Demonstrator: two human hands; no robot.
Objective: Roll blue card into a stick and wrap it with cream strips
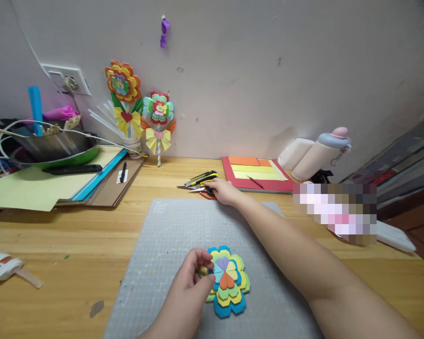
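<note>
A layered paper flower [228, 280] in blue, yellow, green and orange lies on the grey cutting mat [169, 235]. My left hand [192, 275] pinches its left edge, fingers closed on it, with a small yellow piece at the fingertips. My right hand [224, 190] reaches to the mat's far edge and rests on scissors [201, 189], fingers curled over the red handles. A yellow and black utility knife [200, 178] lies just beyond them.
Two finished paper flowers [141, 108] stand in a cup by the wall. Stacked coloured paper on a red folder [257, 174] lies far right, a metal bowl [53, 143] and card sheets far left. A glue gun [3, 266] is at the left edge.
</note>
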